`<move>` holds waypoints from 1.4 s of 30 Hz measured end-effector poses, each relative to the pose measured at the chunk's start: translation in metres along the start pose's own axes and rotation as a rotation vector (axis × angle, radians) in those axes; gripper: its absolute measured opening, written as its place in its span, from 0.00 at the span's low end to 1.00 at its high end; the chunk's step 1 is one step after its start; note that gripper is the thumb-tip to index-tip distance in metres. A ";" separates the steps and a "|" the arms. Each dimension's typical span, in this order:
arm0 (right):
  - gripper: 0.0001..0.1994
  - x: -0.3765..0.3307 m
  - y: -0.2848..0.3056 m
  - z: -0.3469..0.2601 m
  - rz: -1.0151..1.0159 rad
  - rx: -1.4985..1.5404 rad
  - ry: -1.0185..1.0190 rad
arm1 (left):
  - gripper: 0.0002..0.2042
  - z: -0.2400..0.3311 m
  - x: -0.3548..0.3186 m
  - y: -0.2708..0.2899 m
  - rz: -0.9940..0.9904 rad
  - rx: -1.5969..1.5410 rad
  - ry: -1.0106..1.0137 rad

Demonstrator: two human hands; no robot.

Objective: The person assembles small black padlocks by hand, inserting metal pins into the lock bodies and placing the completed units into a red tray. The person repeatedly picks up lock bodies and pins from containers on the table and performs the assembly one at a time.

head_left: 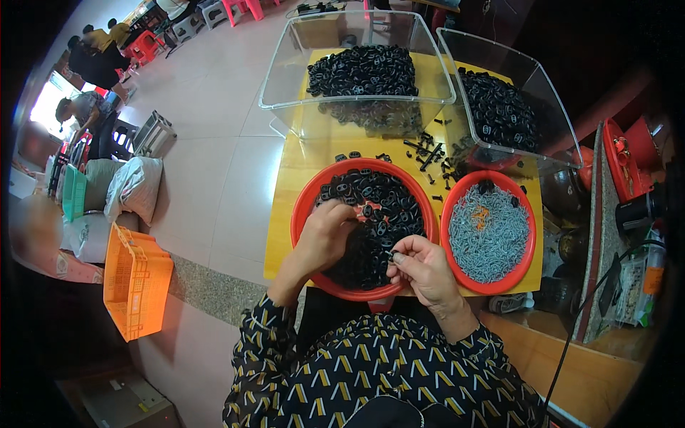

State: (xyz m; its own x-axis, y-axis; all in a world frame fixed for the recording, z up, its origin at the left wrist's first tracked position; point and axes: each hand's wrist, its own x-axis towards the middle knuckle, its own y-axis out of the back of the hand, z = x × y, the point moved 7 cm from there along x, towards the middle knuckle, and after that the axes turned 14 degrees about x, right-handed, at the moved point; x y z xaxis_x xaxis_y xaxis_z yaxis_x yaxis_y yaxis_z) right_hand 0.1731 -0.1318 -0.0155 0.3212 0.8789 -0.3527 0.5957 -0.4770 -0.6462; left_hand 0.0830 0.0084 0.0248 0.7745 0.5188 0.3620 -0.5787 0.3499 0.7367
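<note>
A round red basin (pixel 303 192) full of small black plastic parts (pixel 367 246), each pierced with holes, stands in front of me on the yellow table. Over its left side, my left hand (pixel 328 232) has its fingers curled down among the parts. Whatever those fingertips hold is hidden. At the basin's lower right, my right hand (pixel 428 274) pinches something small between thumb and fingers, too small to name. To the right sits a second red basin (pixel 531 246), filled with silvery screws (pixel 489 239) and a few orange pieces in the middle.
Two clear plastic bins (pixel 285 78) with more black parts stand at the table's far side. Black bolts (pixel 428 155) lie scattered on the yellow tabletop (pixel 282 246). An orange crate (pixel 135 285) and white sacks (pixel 135 185) are on the floor at left. People work farther off.
</note>
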 end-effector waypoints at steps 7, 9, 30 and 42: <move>0.04 0.003 -0.025 -0.007 -0.078 -0.133 0.115 | 0.08 0.013 -0.049 0.001 -0.114 -0.511 0.301; 0.04 0.003 -0.037 -0.008 -0.101 -0.253 0.230 | 0.09 0.015 -0.055 0.001 -0.143 -0.539 0.287; 0.04 -0.001 -0.041 0.011 -0.004 -0.046 0.135 | 0.09 0.000 -0.085 -0.021 0.183 -1.178 0.683; 0.04 -0.001 -0.044 0.004 -0.002 -0.107 0.199 | 0.10 0.003 -0.089 -0.017 0.183 -1.129 0.692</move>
State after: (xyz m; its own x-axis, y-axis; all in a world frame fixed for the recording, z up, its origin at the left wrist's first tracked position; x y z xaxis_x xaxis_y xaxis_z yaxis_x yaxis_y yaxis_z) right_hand 0.1439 -0.1122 0.0109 0.4523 0.8682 -0.2042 0.6677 -0.4814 -0.5679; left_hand 0.0240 -0.0459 -0.0183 0.5695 0.7960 -0.2052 -0.8127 0.5080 -0.2853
